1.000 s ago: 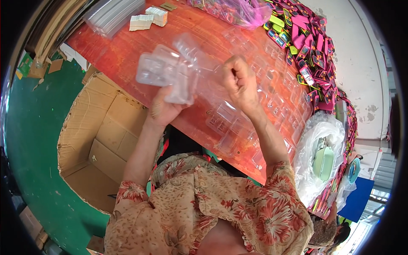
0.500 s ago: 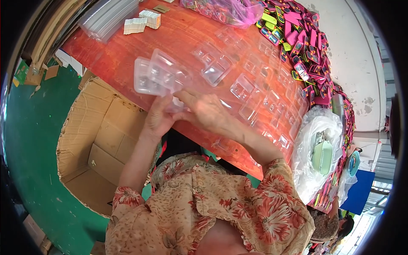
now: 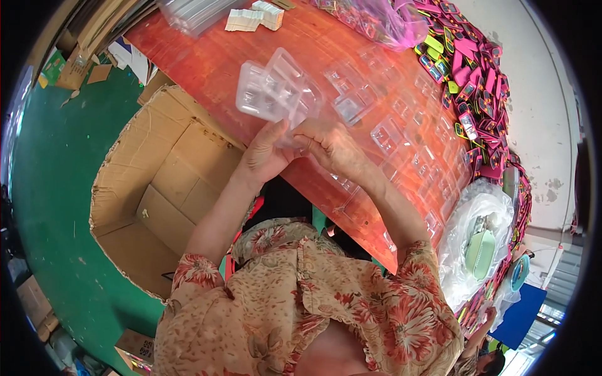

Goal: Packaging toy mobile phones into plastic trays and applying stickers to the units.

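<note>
Two hands hold a stack of clear plastic trays over an orange table.

The left hand point(image 3: 266, 153) and the right hand point(image 3: 329, 144) meet at the near edge of the orange table point(image 3: 207, 56). Both pinch the bottom corner of the clear plastic trays point(image 3: 276, 91), fingers pressed together on the plastic. The trays stick up above the table, tilted away from the person. More loose clear trays point(image 3: 401, 144) lie spread on the table, just right of the hands. A big open cardboard box point(image 3: 157, 188) sits left of the table, on the green floor point(image 3: 56, 188). Bright pink packs point(image 3: 470, 69) pile up at the table's far right side. A white plastic bag point(image 3: 480, 244) sits off the table's right end. Small white blocks point(image 3: 254, 15) rest at the table's far edge.
</note>
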`<action>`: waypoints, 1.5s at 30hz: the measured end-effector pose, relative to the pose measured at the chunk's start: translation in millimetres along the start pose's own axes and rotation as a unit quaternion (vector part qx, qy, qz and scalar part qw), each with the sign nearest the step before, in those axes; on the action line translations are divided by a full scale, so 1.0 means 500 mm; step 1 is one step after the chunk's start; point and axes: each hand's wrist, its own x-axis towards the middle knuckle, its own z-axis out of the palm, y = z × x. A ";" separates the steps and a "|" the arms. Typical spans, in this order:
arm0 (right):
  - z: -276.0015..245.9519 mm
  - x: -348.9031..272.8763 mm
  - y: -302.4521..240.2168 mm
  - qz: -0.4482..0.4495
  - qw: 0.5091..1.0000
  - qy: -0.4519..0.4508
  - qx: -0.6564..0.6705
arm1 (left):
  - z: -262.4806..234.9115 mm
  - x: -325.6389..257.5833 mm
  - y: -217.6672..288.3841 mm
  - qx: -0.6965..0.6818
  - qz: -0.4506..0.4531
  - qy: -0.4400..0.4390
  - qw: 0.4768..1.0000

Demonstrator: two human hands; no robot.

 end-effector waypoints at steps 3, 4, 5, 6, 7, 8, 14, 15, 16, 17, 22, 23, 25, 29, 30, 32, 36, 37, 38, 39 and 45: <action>0.007 0.001 -0.002 -0.014 0.999 0.030 -0.034 | 0.009 -0.006 0.002 0.020 0.019 0.012 1.000; 0.006 0.002 -0.008 -0.014 0.999 0.029 -0.034 | 0.005 -0.005 0.002 0.034 0.025 -0.001 0.999; 0.005 0.003 -0.016 0.031 0.999 0.032 -0.025 | 0.003 -0.006 0.002 0.048 0.031 -0.013 0.998; 0.006 0.005 -0.020 0.076 0.996 0.036 -0.016 | 0.004 -0.005 0.002 0.048 0.032 -0.013 0.998; 0.010 0.006 -0.021 0.076 0.996 0.036 -0.016 | 0.005 -0.005 0.001 0.027 0.032 -0.015 0.999; 0.016 0.009 -0.023 0.094 0.993 0.072 0.008 | 0.007 -0.004 0.001 0.006 0.032 -0.017 0.999; 0.028 0.001 -0.014 0.030 0.993 0.078 -0.089 | -0.003 -0.003 0.016 -0.020 0.002 0.012 1.000; 0.028 0.000 -0.010 -0.034 0.984 0.063 -0.160 | -0.011 -0.005 0.019 -0.020 0.003 0.012 1.000; 0.028 -0.001 -0.011 -0.035 0.984 0.063 -0.160 | -0.017 -0.007 0.021 -0.022 0.005 0.009 1.000; 0.028 -0.004 -0.015 -0.048 0.982 0.056 -0.175 | -0.021 -0.008 0.022 -0.024 0.006 0.006 1.000; 0.010 0.001 -0.008 -0.016 0.983 0.179 -0.038 | 0.000 -0.006 0.017 0.065 0.034 0.039 0.997; 0.002 0.011 -0.017 -0.018 0.983 0.178 -0.037 | -0.007 -0.004 0.015 0.058 0.029 0.053 0.996; -0.008 0.018 -0.030 -0.005 0.974 0.206 -0.093 | -0.013 -0.008 0.016 0.025 0.046 0.050 0.997; -0.033 -0.004 -0.045 -0.052 0.949 0.223 -0.217 | -0.061 -0.035 0.083 0.015 0.130 0.108 0.986; -0.028 -0.012 -0.049 -0.057 0.951 0.186 -0.242 | -0.073 -0.044 0.107 0.017 0.159 0.124 0.979; 0.005 -0.027 -0.033 -0.065 0.937 0.128 -0.317 | -0.078 -0.059 0.148 0.035 0.204 0.133 0.969; 0.068 -0.057 -0.024 0.008 0.946 0.040 -0.321 | -0.067 -0.082 0.169 0.050 0.193 0.092 0.976; 0.076 -0.063 -0.024 0.052 0.933 0.000 -0.356 | -0.063 -0.084 0.165 0.051 0.193 0.090 0.976; 0.077 -0.064 -0.024 0.096 0.915 -0.039 -0.389 | -0.057 -0.084 0.158 0.064 0.183 0.093 0.977; 0.072 -0.056 -0.030 0.095 0.915 -0.038 -0.390 | -0.052 -0.084 0.151 0.077 0.173 0.097 0.977; 0.031 0.038 -0.067 0.003 0.978 0.081 -0.195 | -0.013 -0.043 0.072 0.094 0.144 0.084 0.982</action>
